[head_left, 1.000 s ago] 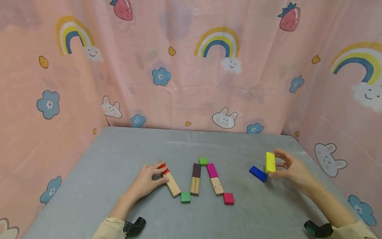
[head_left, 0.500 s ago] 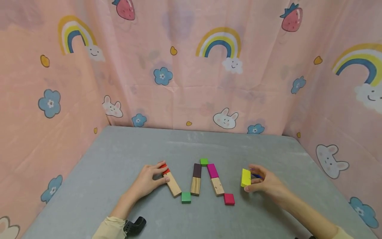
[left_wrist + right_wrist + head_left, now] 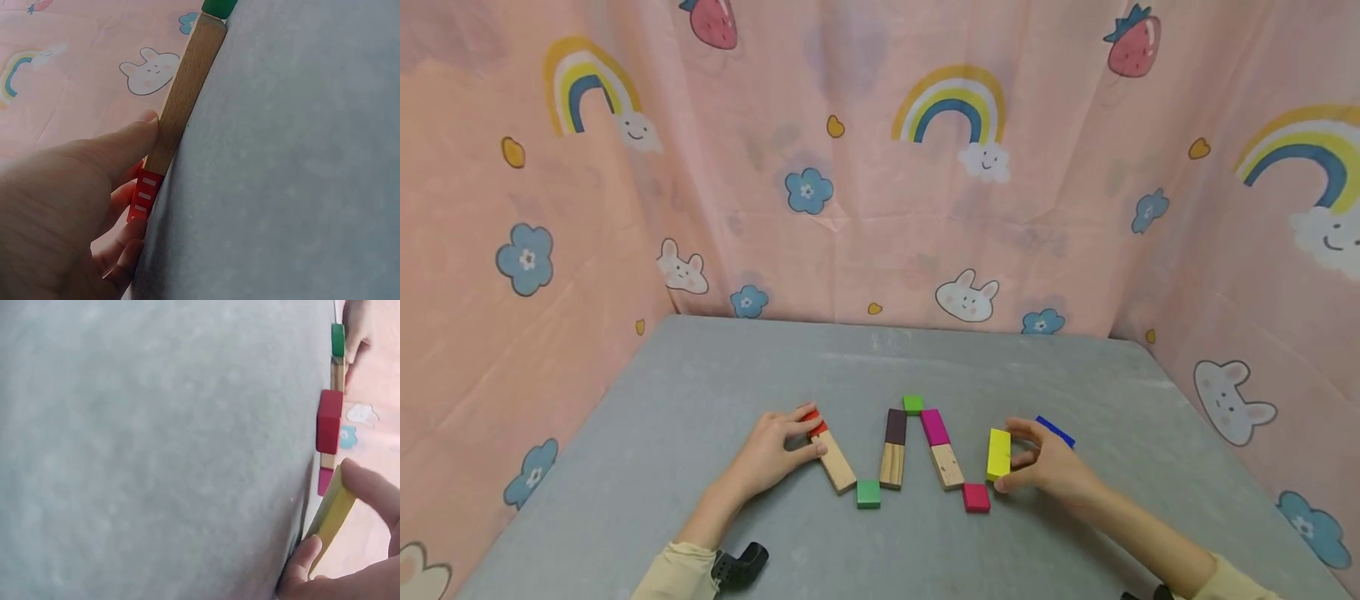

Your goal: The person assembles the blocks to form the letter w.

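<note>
At the left end of a zigzag row, my left hand (image 3: 775, 450) holds a red block (image 3: 144, 194). Its thumb presses the plain wooden block (image 3: 837, 465) that meets the red one. My right hand (image 3: 1052, 467) pinches a yellow block (image 3: 998, 455) between thumb and fingers. The yellow block is tilted in the right wrist view, just right of and behind the crimson block (image 3: 976, 497); whether it touches the table or that block I cannot tell. Behind the right hand lies a blue block (image 3: 1056, 432), partly hidden.
The row also has a green block (image 3: 868, 494), a dark brown block (image 3: 896, 427) with a wooden one (image 3: 892, 465), a light green block (image 3: 912, 405), and a magenta block (image 3: 935, 427) with another wooden one (image 3: 947, 467). A patterned curtain (image 3: 850, 250) encloses the grey table (image 3: 737, 358).
My right hand has carried the yellow block left, from beside the blue block to near the crimson block, and lowered it. The left hand has kept its place.
</note>
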Available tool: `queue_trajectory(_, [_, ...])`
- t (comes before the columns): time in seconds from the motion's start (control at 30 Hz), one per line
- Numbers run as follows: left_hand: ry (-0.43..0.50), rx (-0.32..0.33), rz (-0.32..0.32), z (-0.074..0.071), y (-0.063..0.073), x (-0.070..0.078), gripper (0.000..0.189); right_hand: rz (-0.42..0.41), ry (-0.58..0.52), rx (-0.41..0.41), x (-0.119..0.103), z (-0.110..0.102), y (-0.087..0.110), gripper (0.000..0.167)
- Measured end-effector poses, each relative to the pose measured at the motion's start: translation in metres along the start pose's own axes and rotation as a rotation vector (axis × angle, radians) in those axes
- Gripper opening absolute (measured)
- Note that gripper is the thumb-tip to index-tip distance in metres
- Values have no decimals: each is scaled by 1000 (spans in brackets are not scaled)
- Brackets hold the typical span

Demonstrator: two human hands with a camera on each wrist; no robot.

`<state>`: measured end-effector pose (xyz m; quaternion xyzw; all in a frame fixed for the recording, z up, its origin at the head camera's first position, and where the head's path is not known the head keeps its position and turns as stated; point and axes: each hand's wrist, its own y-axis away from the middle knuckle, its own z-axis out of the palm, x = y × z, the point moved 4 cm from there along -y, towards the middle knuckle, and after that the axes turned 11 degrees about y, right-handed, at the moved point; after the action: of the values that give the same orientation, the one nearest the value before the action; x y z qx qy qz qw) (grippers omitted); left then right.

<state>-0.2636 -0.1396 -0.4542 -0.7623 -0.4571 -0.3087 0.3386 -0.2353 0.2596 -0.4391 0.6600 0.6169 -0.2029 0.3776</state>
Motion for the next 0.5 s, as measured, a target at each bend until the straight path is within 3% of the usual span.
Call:
queue_trajectory(0.3, [4,-6,2,2,3,-1,54,-54,107,13,2,4,0,107])
queue_trajectory(0.5, [13,1,14,1,2,-1,54,-77,102,22,3,4,1,105])
